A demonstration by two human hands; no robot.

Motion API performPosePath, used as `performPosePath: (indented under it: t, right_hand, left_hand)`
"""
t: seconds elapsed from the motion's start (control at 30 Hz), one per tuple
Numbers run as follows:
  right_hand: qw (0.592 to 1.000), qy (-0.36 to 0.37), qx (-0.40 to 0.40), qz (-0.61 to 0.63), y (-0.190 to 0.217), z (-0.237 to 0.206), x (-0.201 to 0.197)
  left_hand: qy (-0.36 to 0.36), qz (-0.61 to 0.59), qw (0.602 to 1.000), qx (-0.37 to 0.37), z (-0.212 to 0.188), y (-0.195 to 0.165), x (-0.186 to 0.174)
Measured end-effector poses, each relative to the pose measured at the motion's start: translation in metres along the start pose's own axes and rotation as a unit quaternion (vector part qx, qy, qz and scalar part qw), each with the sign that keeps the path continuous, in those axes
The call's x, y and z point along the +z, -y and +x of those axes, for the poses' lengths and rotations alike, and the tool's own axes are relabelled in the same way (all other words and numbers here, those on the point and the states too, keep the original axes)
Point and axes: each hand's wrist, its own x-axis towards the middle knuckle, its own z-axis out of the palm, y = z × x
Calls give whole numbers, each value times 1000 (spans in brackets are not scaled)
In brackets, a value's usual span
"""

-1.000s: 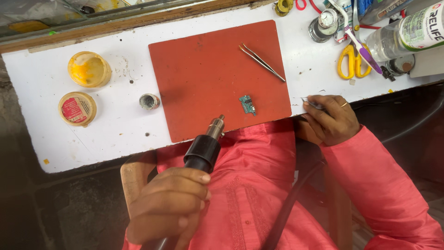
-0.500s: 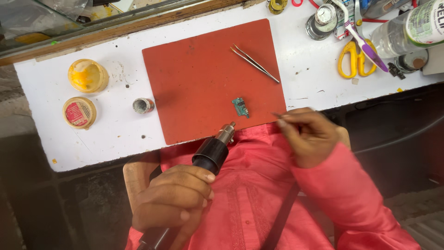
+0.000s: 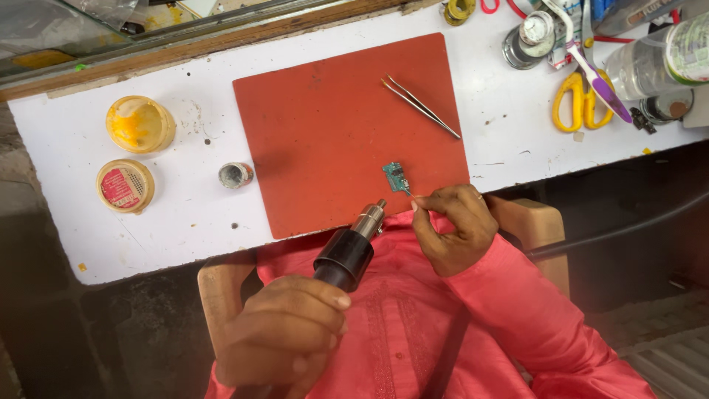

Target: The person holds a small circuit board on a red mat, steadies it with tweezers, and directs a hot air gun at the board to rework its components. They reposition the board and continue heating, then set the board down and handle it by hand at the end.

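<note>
I judged heating underway: my left hand (image 3: 284, 336) gripped the hot-air gun (image 3: 347, 251), my right hand (image 3: 454, 225) pinched a thin tool against the small circuit board (image 3: 396, 177) on the red mat (image 3: 332, 125); next called for steady aim.

The person is wearing a coral-red long-sleeved shirt (image 3: 413, 325), its sleeve ending just behind the right hand (image 3: 452, 229); the left hand (image 3: 284, 336) is showing bare.

hot-air gun (image 3: 347, 251): handle hidden inside the left hand (image 3: 284, 336)
thin tool (image 3: 408, 193): shaft hidden in the right hand (image 3: 452, 225); too small to tell its kind
circuit board (image 3: 396, 176): parts too small to tell
plastic bottle (image 3: 659, 60): cut off at right edge
yellow tape roll (image 3: 460, 9): cut off at top edge
</note>
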Motion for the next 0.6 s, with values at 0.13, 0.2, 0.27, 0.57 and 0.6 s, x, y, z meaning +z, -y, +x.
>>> performPosePath:
  t: [0.13,0.2,0.27,0.57,0.6]
  right_hand:
    - [999,19,-24,-26,1,0,2]
    - [999,16,-29,-36,1,0,4]
    - [998,26,-27,-47,1,-1,5]
    - [996,54,-47,-51,-2,0,8]
    - [996,54,-46,-48,-3,0,8]
  left_hand:
    - [59,4,998,-19,-3,-12,-18]
    - [53,31,998,-25,-4,-17,-24]
    - [30,32,997,-55,-4,-21,-28]
    - [47,43,984,-166,-1,-32,-42]
    - [47,42,983,-173,-1,-33,-42]
